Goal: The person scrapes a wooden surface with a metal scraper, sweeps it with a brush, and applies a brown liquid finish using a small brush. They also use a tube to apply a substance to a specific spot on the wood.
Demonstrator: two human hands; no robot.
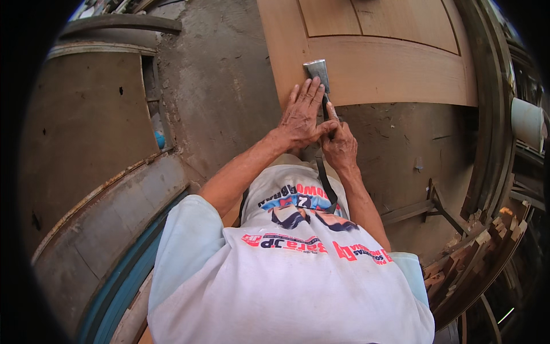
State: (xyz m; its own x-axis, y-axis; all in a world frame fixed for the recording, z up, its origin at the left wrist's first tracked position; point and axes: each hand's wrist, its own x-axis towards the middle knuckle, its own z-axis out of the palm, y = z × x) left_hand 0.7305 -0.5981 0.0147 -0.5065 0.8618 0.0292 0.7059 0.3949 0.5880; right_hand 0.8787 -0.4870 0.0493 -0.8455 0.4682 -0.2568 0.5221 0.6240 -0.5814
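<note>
A wide-bladed scraper with a flared metal blade and a dark handle rests over the near left corner of a panelled wooden door. My right hand is closed round its handle, index finger stretched along it. My left hand lies flat beside the tool, fingers straight and close together, fingertips against the blade. Its thumb reaches across to my right hand. Part of the handle is hidden beneath the hands.
Long timber beams stand right of the door, near a white bucket. Cut wood pieces are stacked at lower right. Left of me is a large brown panel with a curved metal edge. The floor is grey concrete.
</note>
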